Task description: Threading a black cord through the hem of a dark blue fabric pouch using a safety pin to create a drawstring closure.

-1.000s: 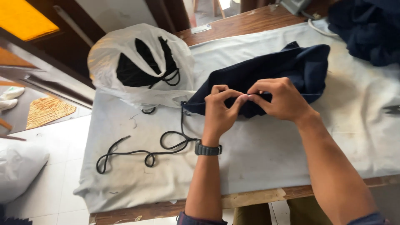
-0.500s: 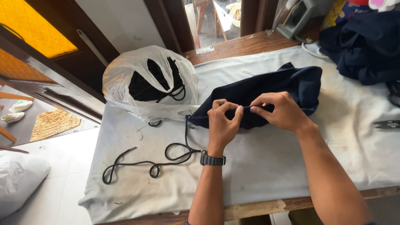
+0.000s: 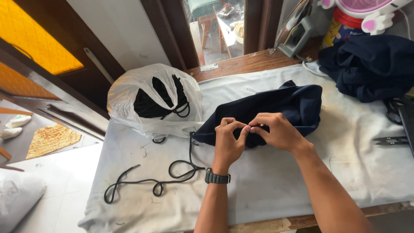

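A dark navy garment [image 3: 276, 105] lies folded on the white cloth-covered table [image 3: 267, 185]. My left hand [image 3: 227, 140], with a black watch on its wrist, and my right hand [image 3: 276, 130] pinch the garment's near hem together, fingertips touching. A black drawstring cord [image 3: 172, 172] comes out of the hem at its left end and trails in loops across the cloth to the left.
A white plastic bag [image 3: 151, 101] holding black cords sits at the table's back left. A heap of navy fabric [image 3: 371, 64] lies at the back right, with an iron [image 3: 299, 30] behind it. Small snips [image 3: 390, 140] and scissors [image 3: 393, 110] rest at the right edge.
Both hands stay pinched on the hem and have shifted slightly along it. The view has tilted upward, so the window, iron and fabric heap show more.
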